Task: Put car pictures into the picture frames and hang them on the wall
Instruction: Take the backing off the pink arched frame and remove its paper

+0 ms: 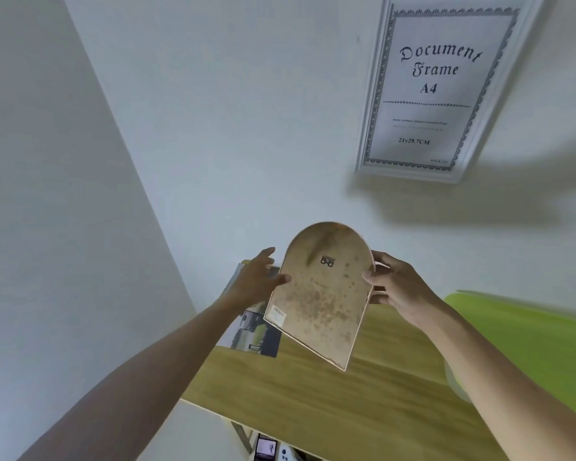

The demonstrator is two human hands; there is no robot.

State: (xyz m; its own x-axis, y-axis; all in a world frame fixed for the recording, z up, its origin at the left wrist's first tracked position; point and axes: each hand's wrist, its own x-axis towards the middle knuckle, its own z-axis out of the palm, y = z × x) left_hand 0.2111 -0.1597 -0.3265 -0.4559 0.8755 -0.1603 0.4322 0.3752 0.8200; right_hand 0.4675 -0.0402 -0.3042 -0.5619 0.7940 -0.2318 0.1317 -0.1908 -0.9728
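I hold an arch-topped picture frame [320, 297] in the air above the table, its stained brown back with a small metal hanger facing me. My left hand [258, 277] holds its left edge, thumb on the back and fingers behind it. My right hand [396, 287] grips its right edge with curled fingers. Car pictures [246, 327] lie on the wooden table [363, 404] under the frame, partly hidden by it. A white A4 document frame [426, 91] hangs on the wall at upper right.
A wall corner runs down the left side. A lime-green surface [529, 331] lies to the right of the table. Below the table's near edge a small device with a screen [266, 449] shows.
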